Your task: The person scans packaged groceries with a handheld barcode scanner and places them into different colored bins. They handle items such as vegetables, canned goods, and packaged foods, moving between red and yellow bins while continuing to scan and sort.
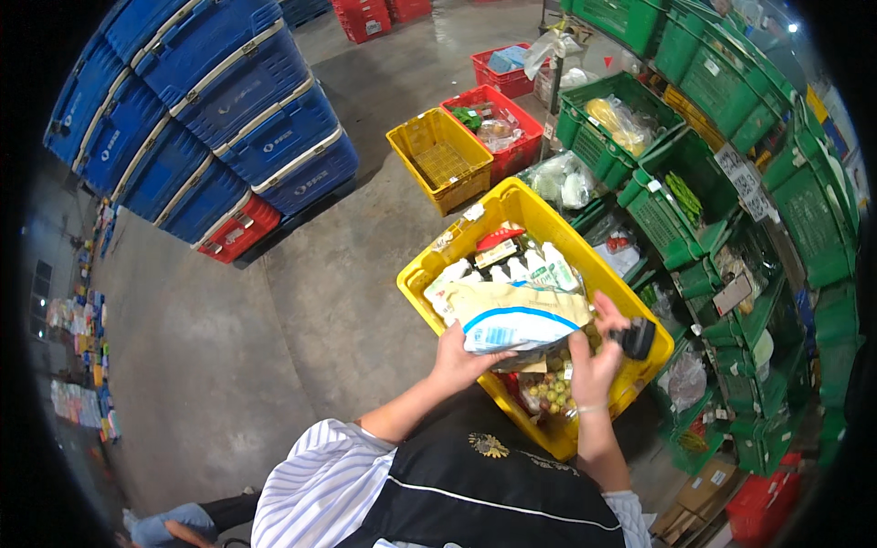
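A cream, white and blue plastic packet with printing lies across the yellow crate in front of me, above its contents. My left hand grips its left lower edge, thumb along the front. My right hand is at the packet's right end, fingers apart and slightly blurred; whether the thumb touches it is unclear. A small black device sits by the right fingers. White bottles, a small carton and a red packet fill the crate's far part. Bagged round green fruit lies nearer me.
Green crates with bagged produce form shelving at right. Beyond my crate stand another yellow crate and a red crate with bagged goods. Stacked blue boxes rise at left on the concrete floor. Another person's arm shows at lower left.
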Demonstrator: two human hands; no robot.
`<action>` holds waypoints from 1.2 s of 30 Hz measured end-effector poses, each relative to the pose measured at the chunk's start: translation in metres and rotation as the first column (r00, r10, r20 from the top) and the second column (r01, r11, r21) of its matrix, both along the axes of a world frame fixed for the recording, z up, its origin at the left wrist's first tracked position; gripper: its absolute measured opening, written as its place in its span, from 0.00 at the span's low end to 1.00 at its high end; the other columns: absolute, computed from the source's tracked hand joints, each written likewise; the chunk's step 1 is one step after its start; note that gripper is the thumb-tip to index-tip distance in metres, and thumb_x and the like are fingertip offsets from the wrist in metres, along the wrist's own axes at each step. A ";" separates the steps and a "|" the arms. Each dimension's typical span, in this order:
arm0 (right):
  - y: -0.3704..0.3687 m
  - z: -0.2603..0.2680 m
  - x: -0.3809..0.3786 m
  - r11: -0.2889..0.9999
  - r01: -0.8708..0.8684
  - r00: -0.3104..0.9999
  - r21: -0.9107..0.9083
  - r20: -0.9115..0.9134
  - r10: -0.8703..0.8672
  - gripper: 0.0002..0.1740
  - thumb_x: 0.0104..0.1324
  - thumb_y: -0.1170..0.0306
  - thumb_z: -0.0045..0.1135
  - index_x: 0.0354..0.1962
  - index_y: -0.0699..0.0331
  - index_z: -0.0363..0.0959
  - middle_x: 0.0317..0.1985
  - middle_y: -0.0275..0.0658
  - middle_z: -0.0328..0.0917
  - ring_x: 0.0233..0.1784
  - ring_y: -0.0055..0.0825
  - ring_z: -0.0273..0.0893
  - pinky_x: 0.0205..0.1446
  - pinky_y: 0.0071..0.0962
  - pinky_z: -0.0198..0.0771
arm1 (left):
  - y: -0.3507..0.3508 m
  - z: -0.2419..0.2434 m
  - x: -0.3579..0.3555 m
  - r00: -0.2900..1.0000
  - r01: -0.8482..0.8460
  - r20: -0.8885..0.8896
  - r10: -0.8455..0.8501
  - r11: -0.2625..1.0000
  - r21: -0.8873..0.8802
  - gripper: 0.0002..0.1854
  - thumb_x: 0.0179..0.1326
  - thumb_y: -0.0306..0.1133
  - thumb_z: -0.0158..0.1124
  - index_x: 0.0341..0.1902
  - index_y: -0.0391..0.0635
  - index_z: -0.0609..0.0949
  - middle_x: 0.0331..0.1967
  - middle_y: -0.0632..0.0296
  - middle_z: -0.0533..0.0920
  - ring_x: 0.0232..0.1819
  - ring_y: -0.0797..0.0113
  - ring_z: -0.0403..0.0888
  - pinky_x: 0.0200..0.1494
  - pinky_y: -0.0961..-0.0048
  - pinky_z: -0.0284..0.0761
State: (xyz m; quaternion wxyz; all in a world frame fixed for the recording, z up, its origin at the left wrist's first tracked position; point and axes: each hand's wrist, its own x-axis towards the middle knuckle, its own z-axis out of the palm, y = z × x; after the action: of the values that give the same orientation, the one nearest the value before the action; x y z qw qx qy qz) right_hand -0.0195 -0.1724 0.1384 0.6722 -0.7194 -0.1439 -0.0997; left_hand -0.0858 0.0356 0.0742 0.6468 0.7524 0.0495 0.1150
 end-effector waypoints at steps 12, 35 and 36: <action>0.059 0.032 -0.018 0.812 -0.375 0.926 -0.448 -0.152 0.345 0.12 0.71 0.70 0.50 0.32 0.65 0.80 0.36 0.40 0.86 0.36 0.41 0.85 0.41 0.37 0.79 | 0.063 -0.035 0.056 0.910 -0.410 0.315 0.270 0.697 0.588 0.24 0.45 0.37 0.77 0.49 0.48 0.85 0.46 0.53 0.85 0.51 0.44 0.79 0.54 0.51 0.72; -0.080 -0.095 -0.076 0.644 0.363 0.804 -0.674 -0.124 -0.582 0.48 0.45 0.48 0.81 0.56 0.69 0.72 0.55 0.46 0.78 0.56 0.37 0.78 0.61 0.38 0.73 | 0.012 -0.084 0.229 0.930 0.267 0.016 -0.367 0.705 0.657 0.11 0.68 0.36 0.57 0.42 0.45 0.85 0.34 0.52 0.85 0.33 0.49 0.85 0.36 0.55 0.79; -0.084 -0.104 -0.071 0.575 0.334 0.817 -0.747 -0.075 -0.572 0.43 0.48 0.53 0.80 0.56 0.67 0.71 0.49 0.44 0.78 0.52 0.36 0.78 0.57 0.35 0.74 | 0.018 -0.105 0.256 0.961 0.261 -0.178 -0.210 0.490 0.832 0.13 0.68 0.36 0.57 0.49 0.44 0.82 0.35 0.52 0.86 0.34 0.50 0.86 0.37 0.57 0.81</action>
State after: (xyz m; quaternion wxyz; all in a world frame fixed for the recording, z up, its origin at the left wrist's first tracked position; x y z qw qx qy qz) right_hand -0.0905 -0.2565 0.0348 0.3094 -0.9376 0.1278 -0.0941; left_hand 0.1699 0.0540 -0.0311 0.2067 0.9733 -0.0991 0.0152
